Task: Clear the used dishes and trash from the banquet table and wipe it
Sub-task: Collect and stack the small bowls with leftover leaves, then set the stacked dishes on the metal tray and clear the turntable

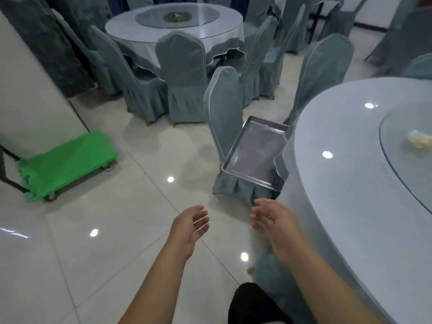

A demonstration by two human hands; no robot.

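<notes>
- I have both hands out in front of me over the tiled floor [98,253], palms turned toward each other, neither one carrying anything.
- My left hand [190,226] has its fingers apart and loosely bent; my right hand [272,220] is the same, fingers spread and relaxed, just beside the drape of the bench [350,183].
- The metal tray [253,153] sits ahead of my hands on the seat of a covered chair [223,106], pushed up against the bench edge. It looks empty, though its surface is a little blurred.
- On the bench I can see only a crumpled pale wad [418,140], probably a used napkin, lying on the glass turntable [406,146], well apart from both hands. No dishes show on the part of the bench in view.
- A green cart [67,160] stands off to my left by the wall.
- My read: the clearing is nearly finished and I am at the step of fetching the tray.
- The next move calls for reaching forward, one hand on each long side of the tray, and lifting it level so it comes off the seat without catching the bench cloth.
- The wad and the wiping are, as I judge it, yet to be done.
</notes>
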